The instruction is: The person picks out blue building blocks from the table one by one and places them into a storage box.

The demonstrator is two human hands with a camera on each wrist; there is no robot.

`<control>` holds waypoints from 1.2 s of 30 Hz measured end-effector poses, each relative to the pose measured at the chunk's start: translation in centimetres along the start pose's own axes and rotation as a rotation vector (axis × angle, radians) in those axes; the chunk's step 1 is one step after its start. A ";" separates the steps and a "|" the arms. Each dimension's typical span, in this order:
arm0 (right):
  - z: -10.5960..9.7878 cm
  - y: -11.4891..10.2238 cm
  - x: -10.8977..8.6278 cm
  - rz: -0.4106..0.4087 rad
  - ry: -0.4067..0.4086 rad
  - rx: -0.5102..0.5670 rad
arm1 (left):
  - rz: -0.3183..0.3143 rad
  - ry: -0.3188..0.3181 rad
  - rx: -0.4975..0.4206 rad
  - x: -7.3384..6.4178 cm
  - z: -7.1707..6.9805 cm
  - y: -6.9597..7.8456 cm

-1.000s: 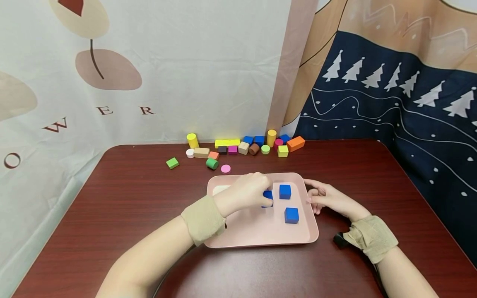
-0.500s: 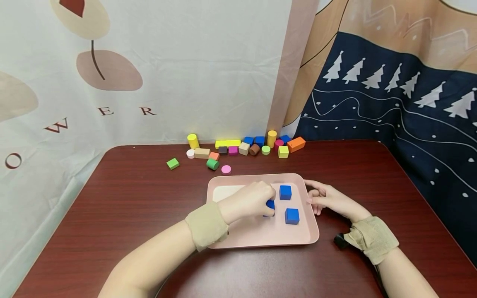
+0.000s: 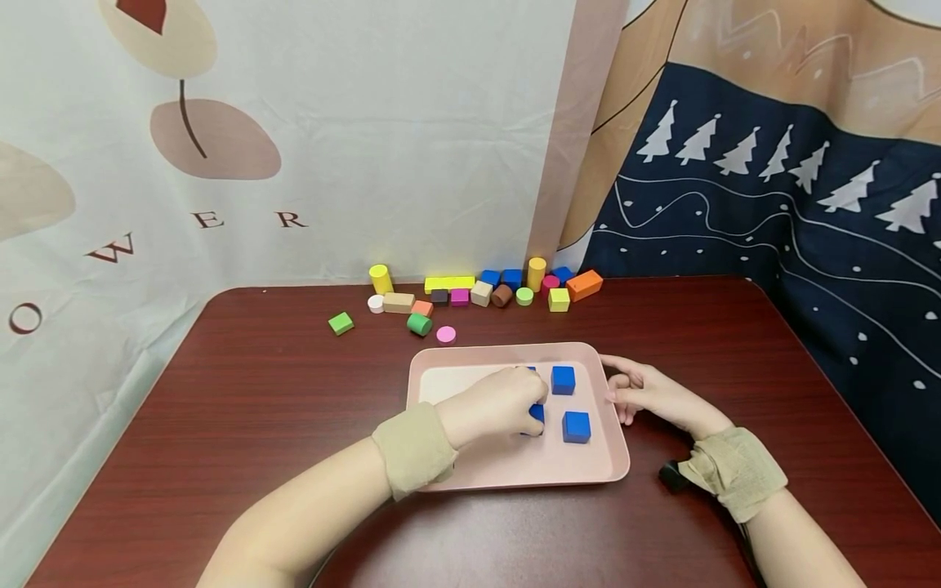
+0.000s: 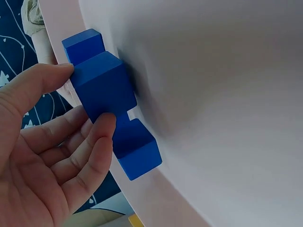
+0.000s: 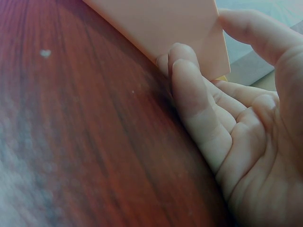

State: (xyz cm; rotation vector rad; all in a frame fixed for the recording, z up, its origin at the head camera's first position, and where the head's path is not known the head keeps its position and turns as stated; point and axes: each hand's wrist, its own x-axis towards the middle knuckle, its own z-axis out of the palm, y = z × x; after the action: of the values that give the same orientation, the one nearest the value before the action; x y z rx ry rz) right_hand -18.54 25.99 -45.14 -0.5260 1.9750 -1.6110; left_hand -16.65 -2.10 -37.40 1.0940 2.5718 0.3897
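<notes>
Left hand [image 3: 496, 400], at the centre of the frame, reaches over the pink tray [image 3: 515, 469] and pinches one blue cube [image 4: 104, 85] between thumb and fingertips; whether this cube touches the tray floor cannot be told. Right hand [image 3: 639, 392], right of centre, rests against the tray's right wall, its fingers loosely bent. Across the upper centre, from left to right, loose pieces lie on the dark red table [image 3: 257, 392]: among them a green block [image 3: 341, 323], a pink disc [image 3: 445, 335], blue blocks [image 3: 511, 278] and an orange block [image 3: 585, 285]. Within the tray, a half-hidden cube [image 3: 530, 371] shows beyond the left hand; to its right stand a far cube [image 3: 563, 380] and a near cube [image 3: 577, 427], apart. Judged by this layout, three cubes are set down, the pinched one is not yet released, and the loose pieces are unused.
</notes>
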 end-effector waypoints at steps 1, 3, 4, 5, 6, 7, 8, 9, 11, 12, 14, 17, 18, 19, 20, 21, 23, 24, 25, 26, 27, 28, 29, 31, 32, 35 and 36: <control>0.0 0.0 0.0 0.000 0.000 -0.001 | 0.000 -0.003 0.004 0.0 0.0 0.0; 0.0 0.0 0.0 -0.001 0.000 -0.001 | 0.000 -0.009 0.009 0.0 0.1 0.0; 0.0 0.0 0.0 -0.001 -0.001 0.000 | 0.001 -0.014 0.009 0.0 0.1 0.1; 0.0 0.1 0.0 -0.001 -0.002 0.001 | 0.001 -0.017 0.008 0.0 0.1 0.1; 0.0 0.1 0.0 -0.001 -0.003 0.003 | 0.000 -0.021 0.010 0.0 0.1 0.1; 0.0 0.1 0.0 -0.001 -0.003 0.004 | 0.000 -0.023 0.011 0.1 0.1 0.1; 0.0 0.1 0.0 -0.001 -0.004 0.005 | -0.002 -0.025 0.010 0.0 0.1 0.1; 0.0 0.1 0.0 -0.001 -0.004 0.008 | -0.003 -0.026 0.011 0.1 0.1 0.1; 0.0 0.1 0.0 -0.001 -0.003 0.012 | -0.005 -0.028 0.014 0.1 0.1 0.1; 0.0 0.1 0.0 -0.002 -0.003 0.013 | -0.007 -0.030 0.016 0.1 0.1 0.2; 0.0 0.0 0.0 -0.003 -0.002 0.016 | -0.012 -0.036 0.009 0.1 0.1 0.2; 0.0 0.0 -0.1 -0.004 -0.002 0.014 | -0.018 -0.044 0.000 0.1 0.1 0.2; 0.0 0.0 -0.1 -0.003 -0.001 0.012 | -0.020 -0.045 -0.003 0.1 0.1 0.2; 0.1 0.0 -0.1 -0.002 0.001 0.011 | -0.021 -0.046 -0.005 0.1 0.2 0.2; 0.1 -0.1 -0.1 0.000 0.003 0.010 | -0.020 -0.046 -0.004 0.1 0.1 0.3; 0.1 -0.1 -0.1 0.001 0.004 0.008 | -0.021 -0.046 -0.004 0.1 0.1 0.3; 0.1 -0.1 -0.1 0.005 0.006 0.005 | -0.021 -0.047 -0.003 0.1 0.1 0.3; 0.1 -0.2 -0.1 0.008 0.006 0.004 | -0.022 -0.049 -0.002 0.1 0.1 0.3; 0.1 -0.2 -0.1 0.008 0.007 0.003 | -0.022 -0.051 0.000 0.1 0.0 0.3; 0.1 -0.2 -0.1 0.009 0.007 0.001 | -0.021 -0.053 0.004 0.1 0.0 0.3; 0.1 -0.2 -0.1 0.009 0.008 -0.001 | -0.021 -0.057 0.009 0.2 0.0 0.3; 0.1 -0.2 -0.1 0.008 0.008 -0.002 | -0.021 -0.061 0.010 0.2 -0.1 0.3; 0.1 -0.3 -0.1 0.008 0.009 -0.003 | -0.020 -0.064 0.012 0.2 -0.1 0.3; 0.1 -0.3 0.0 0.008 0.010 -0.007 | -0.020 -0.070 0.015 0.3 -0.2 0.3; 0.1 -0.3 0.0 0.009 0.010 -0.008 | -0.019 -0.074 0.014 0.3 -0.2 0.3; 0.0 -0.2 0.0 0.012 0.008 -0.009 | -0.015 -0.081 0.009 0.4 -0.3 0.2; 0.0 -0.2 0.1 0.013 0.008 -0.009 | -0.017 -0.083 0.004 0.5 -0.4 0.2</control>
State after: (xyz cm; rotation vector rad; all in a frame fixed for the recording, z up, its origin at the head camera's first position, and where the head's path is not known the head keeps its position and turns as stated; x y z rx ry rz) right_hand -18.60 25.89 -44.94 -0.5107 1.9882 -1.5993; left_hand -16.96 -1.66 -37.03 1.0659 2.5085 0.3280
